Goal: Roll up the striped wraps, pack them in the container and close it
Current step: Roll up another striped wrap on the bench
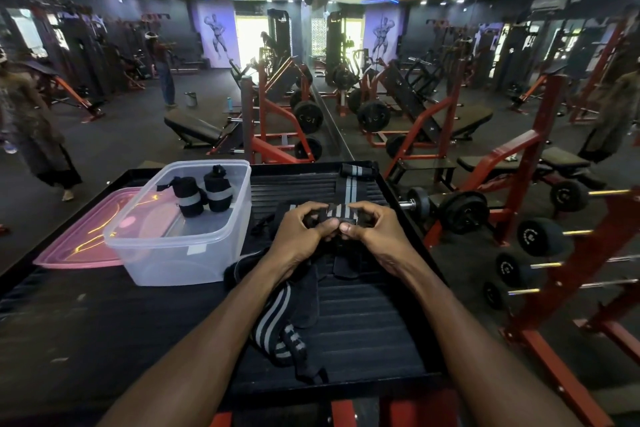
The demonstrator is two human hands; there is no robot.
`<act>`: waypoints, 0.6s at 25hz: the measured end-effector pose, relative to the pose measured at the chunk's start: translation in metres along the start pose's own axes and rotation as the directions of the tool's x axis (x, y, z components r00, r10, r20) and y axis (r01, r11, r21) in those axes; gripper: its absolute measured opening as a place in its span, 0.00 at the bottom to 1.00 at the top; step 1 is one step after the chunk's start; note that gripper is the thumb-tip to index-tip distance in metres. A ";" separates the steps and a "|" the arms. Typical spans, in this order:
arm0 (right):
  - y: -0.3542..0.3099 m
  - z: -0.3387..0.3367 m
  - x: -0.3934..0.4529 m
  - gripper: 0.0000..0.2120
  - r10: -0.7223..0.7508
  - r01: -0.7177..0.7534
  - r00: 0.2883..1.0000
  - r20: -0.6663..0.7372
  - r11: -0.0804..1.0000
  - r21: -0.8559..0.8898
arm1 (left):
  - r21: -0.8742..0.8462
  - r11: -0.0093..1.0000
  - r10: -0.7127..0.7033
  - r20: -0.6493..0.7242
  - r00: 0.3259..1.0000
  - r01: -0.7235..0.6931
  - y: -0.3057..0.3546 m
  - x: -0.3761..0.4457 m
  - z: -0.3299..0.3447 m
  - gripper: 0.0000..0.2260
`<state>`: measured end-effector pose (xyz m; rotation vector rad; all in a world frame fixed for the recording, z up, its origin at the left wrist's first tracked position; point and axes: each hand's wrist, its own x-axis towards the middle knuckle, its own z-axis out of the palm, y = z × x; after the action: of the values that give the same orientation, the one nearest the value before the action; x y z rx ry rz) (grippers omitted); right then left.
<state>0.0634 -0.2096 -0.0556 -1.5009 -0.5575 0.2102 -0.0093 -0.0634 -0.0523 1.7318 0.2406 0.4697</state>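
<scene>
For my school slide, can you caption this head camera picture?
Both hands roll a striped wrap beside a clear box holding two rolled wraps.

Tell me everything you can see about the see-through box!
The clear plastic container is a deep rectangular tub with rounded corners and a thick rim, open, no lid on. It stands upright on the black ribbed platform, left of the hands. Two rolled striped wraps sit inside at the far end. Its far-left side rests on the pink lid.

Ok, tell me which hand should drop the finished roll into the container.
Left. The left hand is nearer the clear container, which stands on that side; the right hand would have to cross over.
</scene>
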 end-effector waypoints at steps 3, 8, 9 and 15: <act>0.001 -0.002 -0.001 0.17 0.083 -0.077 0.990 0.110 0.996 -0.053 | 0.292 0.942 0.159 0.041 0.986 -0.164 0.001 -0.002 -0.005 0.15; 0.003 -0.008 -0.003 0.12 0.121 -0.085 0.968 0.219 0.982 -0.168 | 0.423 0.843 0.319 0.105 0.942 -0.333 0.000 -0.009 -0.003 0.18; 0.002 -0.007 -0.004 0.10 0.097 -0.056 0.974 0.206 0.979 -0.197 | 0.433 0.833 0.330 0.113 0.937 -0.345 -0.001 -0.009 -0.003 0.18; -0.007 -0.004 -0.008 0.03 0.025 -0.054 0.996 -0.082 0.928 -0.368 | 0.445 0.812 0.406 0.036 0.913 -0.378 0.000 -0.015 -0.003 0.17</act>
<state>0.0566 -0.2178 -0.0503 -1.8808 -0.5253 0.0800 -0.0235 -0.0672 -0.0541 2.2342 0.0242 0.8219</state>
